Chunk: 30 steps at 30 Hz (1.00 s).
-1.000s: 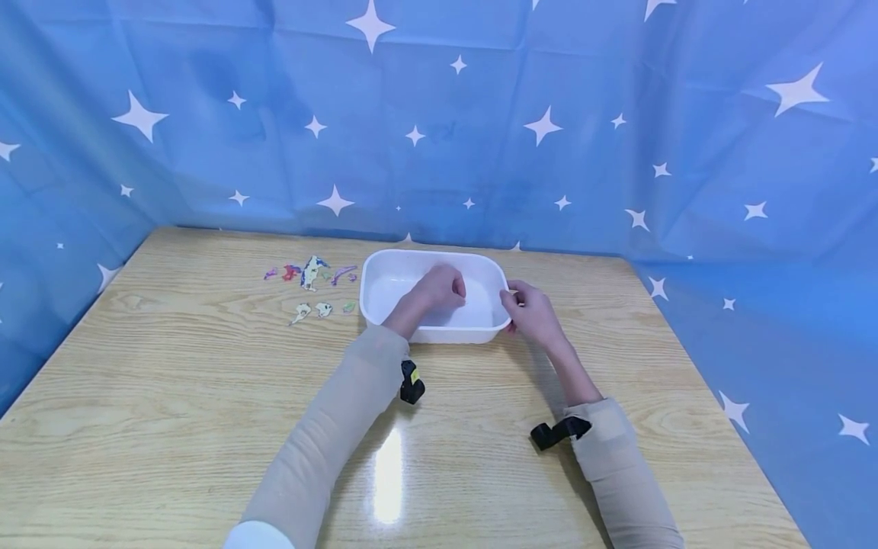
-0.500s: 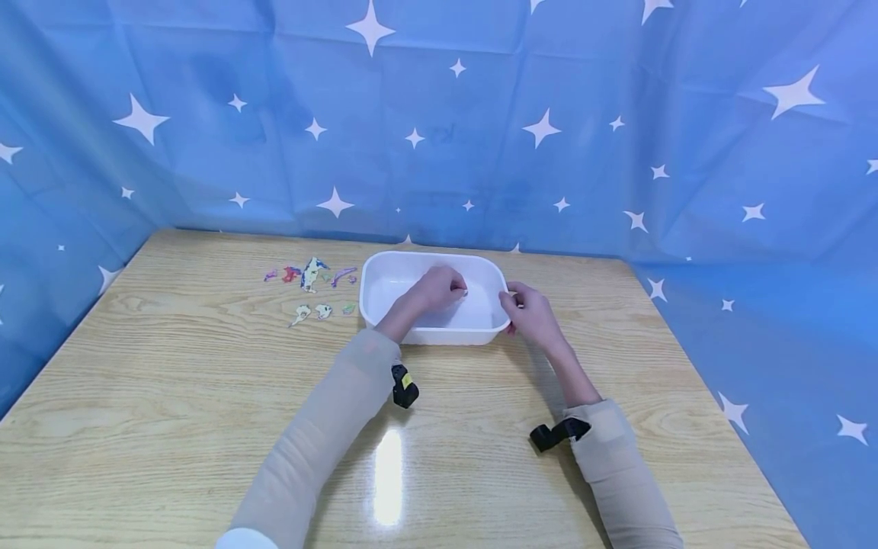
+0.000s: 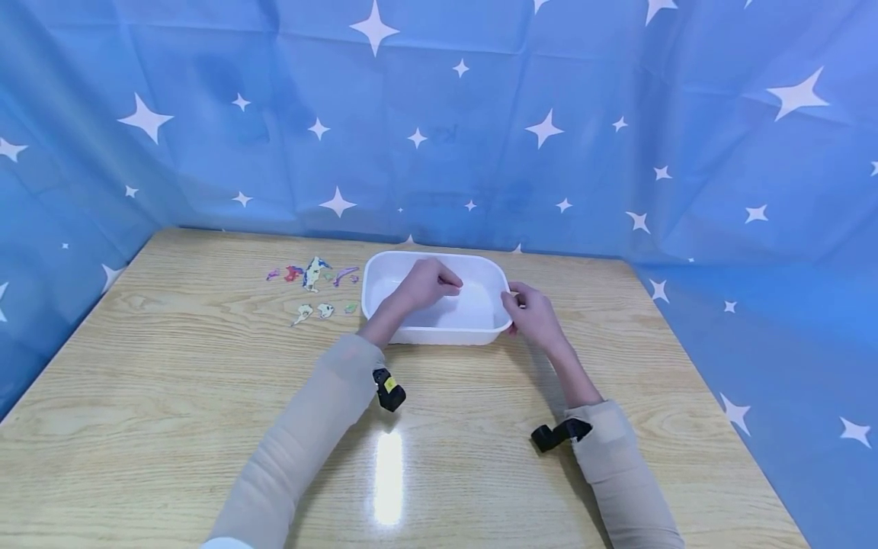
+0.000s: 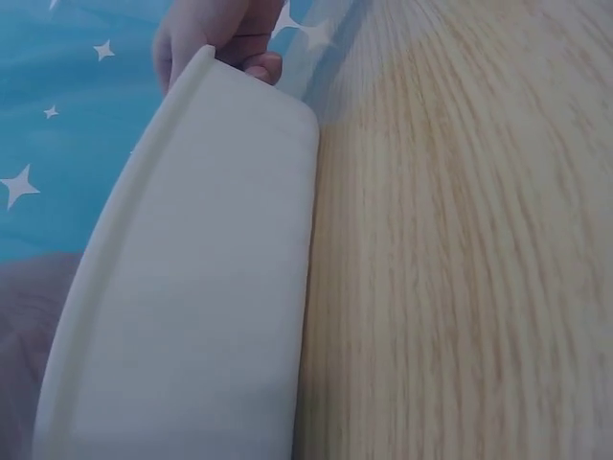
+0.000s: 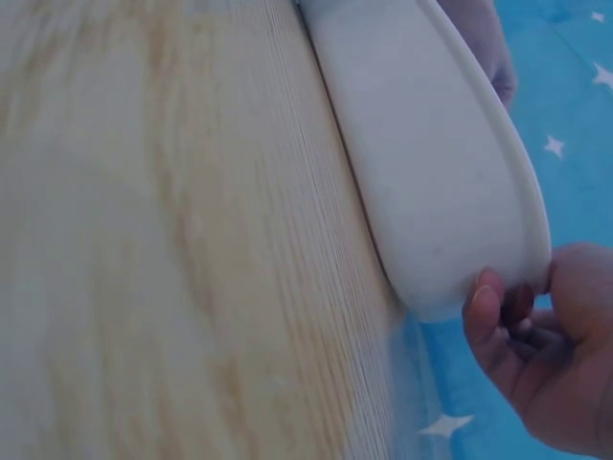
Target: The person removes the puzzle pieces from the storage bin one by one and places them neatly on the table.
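Note:
A white plastic basin (image 3: pixel 488 333) with rounded corners stands near the back of the table. My left hand (image 3: pixel 421 286) reaches over its near rim into it, thumb and fingers pinched together; a small piece, its kind too tiny to tell, barely shows at the fingertips. My right hand (image 3: pixel 535 313) grips the right end of the basin, thumb over the rim and fingers against the outer wall, as the right wrist view confirms (image 5: pixel 565 345). In the left wrist view, the basin's outer wall (image 4: pixel 201 259) hides most of the left hand.
Left of the basin lie small flat cut-out pieces in two loose rows: a large cream-and-blue one (image 3: pixel 315 274), a red one (image 3: pixel 293 273), a purple strip (image 3: pixel 346 275), pale ones (image 3: pixel 325 310) and a green one (image 3: pixel 350 308). A blue star-patterned cloth (image 3: pixel 439 114) hangs behind the wooden table (image 3: pixel 466 442).
My left hand has lifted slightly from the basin's floor and shifted left, its forearm moving left too. The right hand and the basin stay in place.

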Motion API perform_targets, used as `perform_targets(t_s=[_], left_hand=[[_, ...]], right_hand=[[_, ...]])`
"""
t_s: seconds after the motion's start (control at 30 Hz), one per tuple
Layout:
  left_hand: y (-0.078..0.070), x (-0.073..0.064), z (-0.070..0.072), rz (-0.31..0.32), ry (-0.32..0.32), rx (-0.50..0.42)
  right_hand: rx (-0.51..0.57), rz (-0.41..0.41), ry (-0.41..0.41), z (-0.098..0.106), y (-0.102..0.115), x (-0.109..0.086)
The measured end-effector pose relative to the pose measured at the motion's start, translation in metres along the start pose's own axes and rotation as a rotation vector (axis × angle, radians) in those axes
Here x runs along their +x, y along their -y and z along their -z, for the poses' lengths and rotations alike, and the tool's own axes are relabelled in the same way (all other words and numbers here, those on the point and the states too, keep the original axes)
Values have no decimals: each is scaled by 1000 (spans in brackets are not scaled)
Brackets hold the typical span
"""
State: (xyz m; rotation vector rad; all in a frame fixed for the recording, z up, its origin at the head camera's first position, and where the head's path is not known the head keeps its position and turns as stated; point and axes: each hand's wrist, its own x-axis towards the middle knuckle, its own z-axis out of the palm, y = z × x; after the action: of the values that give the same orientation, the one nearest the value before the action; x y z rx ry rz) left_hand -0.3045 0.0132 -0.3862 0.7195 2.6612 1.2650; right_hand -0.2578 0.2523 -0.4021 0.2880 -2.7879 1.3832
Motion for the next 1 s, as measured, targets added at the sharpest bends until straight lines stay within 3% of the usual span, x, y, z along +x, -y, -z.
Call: perform_targets(t_s=[0.4, 0.73, 1.0], left_hand=[[-3, -21, 18, -19, -65, -61], [-5, -44, 38, -40, -214, -102], [5, -65, 62, 17, -283, -144]], right_hand=[[1, 2, 10, 0, 1, 1], [-7, -7, 1, 1, 3, -1], [6, 5, 9, 1, 0, 0]])
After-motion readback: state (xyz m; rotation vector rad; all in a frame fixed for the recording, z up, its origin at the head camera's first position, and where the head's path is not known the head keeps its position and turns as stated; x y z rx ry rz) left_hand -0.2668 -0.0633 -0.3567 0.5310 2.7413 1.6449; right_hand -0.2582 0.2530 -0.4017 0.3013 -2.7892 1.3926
